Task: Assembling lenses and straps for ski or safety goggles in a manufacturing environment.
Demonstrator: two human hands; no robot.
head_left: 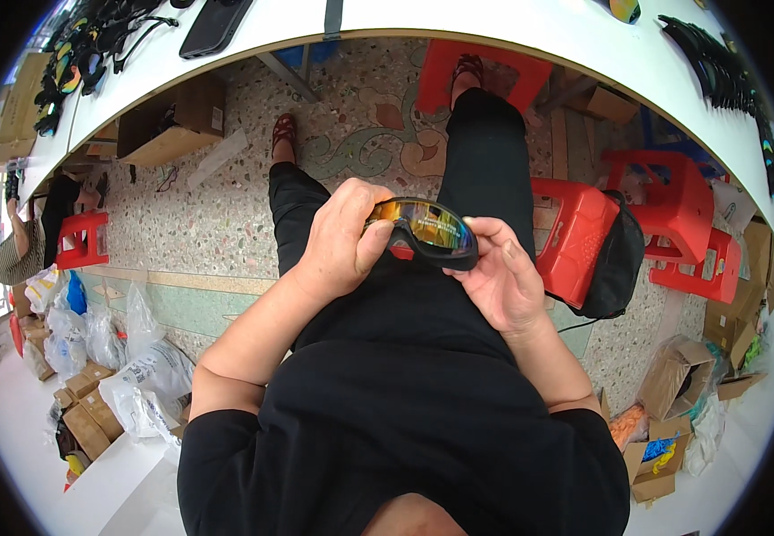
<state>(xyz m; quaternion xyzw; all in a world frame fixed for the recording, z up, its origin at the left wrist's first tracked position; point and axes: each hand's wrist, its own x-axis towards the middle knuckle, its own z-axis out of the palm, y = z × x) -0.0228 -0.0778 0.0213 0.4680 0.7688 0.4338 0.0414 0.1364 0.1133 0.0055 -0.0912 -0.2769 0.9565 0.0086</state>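
Observation:
A pair of wraparound sunglasses [436,230] with a black frame and orange-green mirrored lenses is held above my lap. Its left end sits in the grip of my left hand [344,237], with the thumb pressed near the nose bridge and the fingers behind. At the other end, my right hand [505,279] pinches the frame's edge between thumb and fingers. Faint marks show on the lens. The hands hide most of the temple arms.
A white table [387,16] curves ahead, bearing a phone [215,27], piled sunglasses [74,62] and a row of black parts [713,70]. Red stools [575,239] and a black bag [613,259] stand right. Plastic bags [146,384] and cartons lie left. Another person [25,246] sits far left.

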